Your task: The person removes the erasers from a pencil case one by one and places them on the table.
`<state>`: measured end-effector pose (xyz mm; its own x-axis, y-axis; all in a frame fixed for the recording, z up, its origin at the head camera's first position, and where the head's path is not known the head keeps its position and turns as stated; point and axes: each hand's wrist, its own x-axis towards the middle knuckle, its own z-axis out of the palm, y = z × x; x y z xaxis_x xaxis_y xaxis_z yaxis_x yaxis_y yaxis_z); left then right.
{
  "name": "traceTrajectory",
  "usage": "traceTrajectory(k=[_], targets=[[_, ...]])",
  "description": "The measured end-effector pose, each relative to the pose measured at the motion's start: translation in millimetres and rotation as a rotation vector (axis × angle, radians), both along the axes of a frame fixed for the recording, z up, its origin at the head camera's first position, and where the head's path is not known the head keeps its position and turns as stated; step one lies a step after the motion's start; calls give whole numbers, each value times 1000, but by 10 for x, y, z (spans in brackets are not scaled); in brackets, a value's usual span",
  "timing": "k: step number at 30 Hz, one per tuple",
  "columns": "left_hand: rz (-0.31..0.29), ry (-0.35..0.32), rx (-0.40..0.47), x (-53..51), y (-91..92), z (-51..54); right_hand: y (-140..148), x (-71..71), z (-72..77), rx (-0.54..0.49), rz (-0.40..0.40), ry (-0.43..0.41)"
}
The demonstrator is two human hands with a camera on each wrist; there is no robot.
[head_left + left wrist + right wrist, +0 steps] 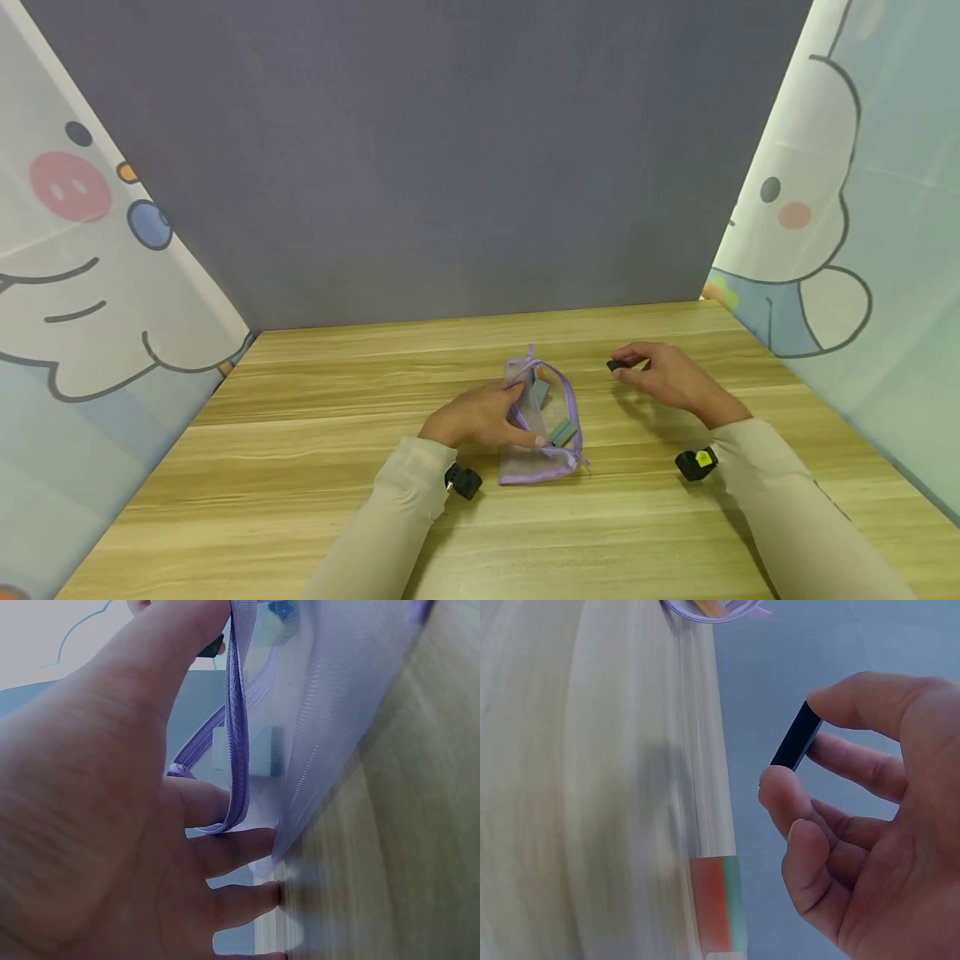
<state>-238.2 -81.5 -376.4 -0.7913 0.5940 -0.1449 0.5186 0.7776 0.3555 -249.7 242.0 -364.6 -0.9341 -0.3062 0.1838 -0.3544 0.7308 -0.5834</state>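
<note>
A mesh zip pouch (536, 471) with purple trim lies on the table, its mouth spread wide. My left hand (483, 417) is at the mouth, thumb and index finger apart along the zip edge (238, 727); the other fingers reach to the tabletop. Through the opening a grey-green block (562, 432) and a greyish piece (541, 390) show inside. To the right of the pouch, my right hand (667, 375) pinches a small black block (797, 736) between thumb and fingertip, above the table.
An orange-red and green block (718, 904) lies on the wood-grain table (337, 375) in the right wrist view. A grey panel (450, 167) stands along the back edge. Cartoon-printed sheets (810, 192) hang on both sides.
</note>
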Motion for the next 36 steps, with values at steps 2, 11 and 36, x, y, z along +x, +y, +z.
traceTrajectory(k=[2,11,36], targets=[[-1,-3,4,-3,-1,2,14,-5,0,-5,-3,-5],[14,-5,15,14,-25,5,30,-27,-1,-22,-1,-17],[14,13,7,12,-19,-11,115,-74,-55,-60,-21,-104]])
